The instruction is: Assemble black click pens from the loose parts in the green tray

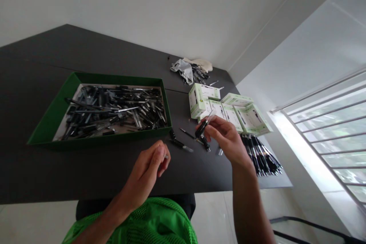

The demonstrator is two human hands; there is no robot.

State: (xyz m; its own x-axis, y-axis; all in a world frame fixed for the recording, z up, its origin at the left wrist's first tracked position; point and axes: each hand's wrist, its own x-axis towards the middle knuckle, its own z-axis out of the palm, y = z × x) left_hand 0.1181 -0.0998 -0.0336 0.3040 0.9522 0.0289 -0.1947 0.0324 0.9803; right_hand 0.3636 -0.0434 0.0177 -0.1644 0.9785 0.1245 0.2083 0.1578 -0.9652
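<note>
My right hand [224, 137] pinches a short pen piece [201, 128], black at its lower end and clear at its upper end. It is held tilted above the table, in front of the cartons. My left hand [150, 162] is closed near the table's front edge. A small pale tip shows at its fingers, but I cannot make out what it belongs to. Between the hands lie a pen with a clear end [182, 145] and several other black pen parts [204, 143]. A green tray [114, 137], filled with a jumble of black and clear pen parts [114, 108], stands to the left.
White and green cartons [197, 101] stand at the right; an open one [253, 118] lies beside them. Many black pens [261, 156] lie in a row near the table's right edge. Crumpled gloves [184, 69] lie by more pens at the back, near the wall.
</note>
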